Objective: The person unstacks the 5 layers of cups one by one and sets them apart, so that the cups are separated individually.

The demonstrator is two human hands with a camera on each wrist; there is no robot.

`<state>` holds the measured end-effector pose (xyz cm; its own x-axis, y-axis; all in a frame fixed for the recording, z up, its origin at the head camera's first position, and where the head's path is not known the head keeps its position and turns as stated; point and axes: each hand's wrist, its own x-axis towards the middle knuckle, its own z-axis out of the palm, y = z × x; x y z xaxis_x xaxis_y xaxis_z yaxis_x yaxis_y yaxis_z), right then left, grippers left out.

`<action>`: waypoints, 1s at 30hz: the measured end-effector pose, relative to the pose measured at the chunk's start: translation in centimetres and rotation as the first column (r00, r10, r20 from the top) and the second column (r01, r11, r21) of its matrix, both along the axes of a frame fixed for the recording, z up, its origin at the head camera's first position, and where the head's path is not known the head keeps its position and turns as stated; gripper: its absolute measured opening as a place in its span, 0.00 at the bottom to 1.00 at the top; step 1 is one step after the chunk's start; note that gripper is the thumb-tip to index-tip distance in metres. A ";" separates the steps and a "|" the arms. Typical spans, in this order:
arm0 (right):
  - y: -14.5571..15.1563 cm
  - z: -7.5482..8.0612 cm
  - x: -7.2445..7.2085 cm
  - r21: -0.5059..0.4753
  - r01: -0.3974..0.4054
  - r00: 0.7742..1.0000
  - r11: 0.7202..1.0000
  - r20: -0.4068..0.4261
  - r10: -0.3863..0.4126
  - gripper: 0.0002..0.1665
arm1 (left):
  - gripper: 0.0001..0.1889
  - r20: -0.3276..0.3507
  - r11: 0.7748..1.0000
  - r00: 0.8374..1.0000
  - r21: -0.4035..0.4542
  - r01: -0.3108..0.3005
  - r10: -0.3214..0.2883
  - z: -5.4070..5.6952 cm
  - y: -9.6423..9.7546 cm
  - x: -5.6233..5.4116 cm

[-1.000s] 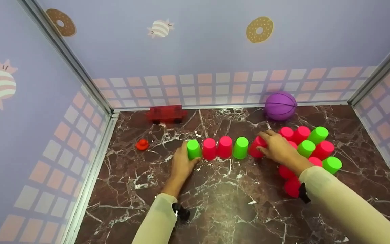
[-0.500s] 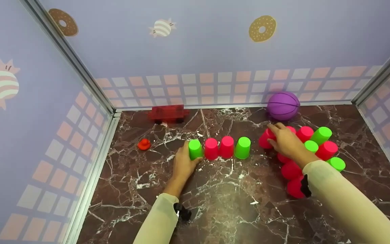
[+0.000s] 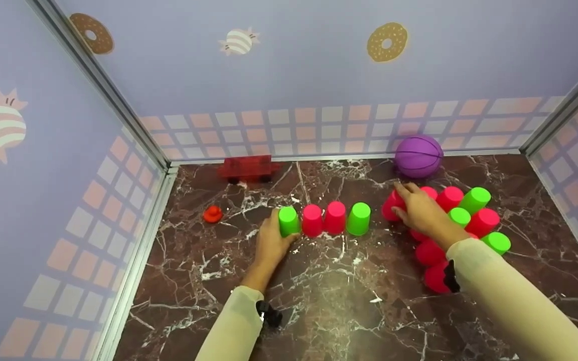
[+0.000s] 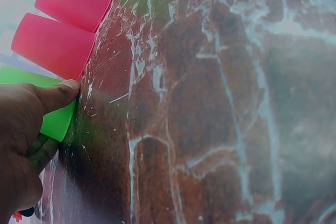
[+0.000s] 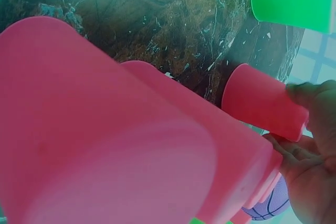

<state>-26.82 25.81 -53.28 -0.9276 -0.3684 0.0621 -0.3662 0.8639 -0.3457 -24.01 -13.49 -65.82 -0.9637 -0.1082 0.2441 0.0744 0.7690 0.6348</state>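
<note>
My left hand (image 3: 270, 241) grips an upside-down green cup (image 3: 288, 221) at the left end of a row. Thumb and fingers lie on both sides of that cup in the left wrist view. To its right stand two pink cups (image 3: 312, 220) and another green cup (image 3: 358, 219), all upside down. Beyond a gap, my right hand (image 3: 423, 213) holds a pink cup (image 5: 262, 100) between thumb and fingers, partly hidden by the hand in the head view. That cup is beside a cluster of several pink and green cups (image 3: 450, 199), which the right forearm partly covers.
A purple ball (image 3: 419, 156) sits against the back wall, behind the cluster. At the back left is a red toy vehicle (image 3: 247, 168), with a small red rubber duck (image 3: 212, 214) nearer. Patterned walls (image 3: 289, 75) enclose the dark marbled surface (image 3: 319, 306).
My right hand has shifted right and slightly back with the pink cup, from beside the row's right green cup towards the cluster, widening the gap. The left hand stays on its green cup.
</note>
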 end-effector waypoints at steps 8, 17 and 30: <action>-1.2 0.3 1.0 0.026 -0.018 0.994 0.999 -0.105 0.021 0.42 | 0.45 0.043 1.000 0.999 -0.010 -0.012 0.012 -0.3 -0.2 -0.3; -4.6 -0.2 2.5 0.007 -0.121 0.985 0.993 -0.125 0.121 0.44 | 0.45 0.055 1.000 0.998 -0.015 -0.026 0.027 -0.4 0.0 -0.5; -4.6 -0.3 2.6 0.002 -0.124 0.982 0.992 -0.141 0.123 0.44 | 0.45 0.075 1.000 0.997 0.011 -0.014 0.013 0.0 0.1 -0.4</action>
<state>-24.25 21.20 -53.59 -0.8568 -0.4788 0.1917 -0.5154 0.8068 -0.2888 -24.42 -13.35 -65.84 -0.9777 -0.1237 0.1698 0.0159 0.7623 0.6471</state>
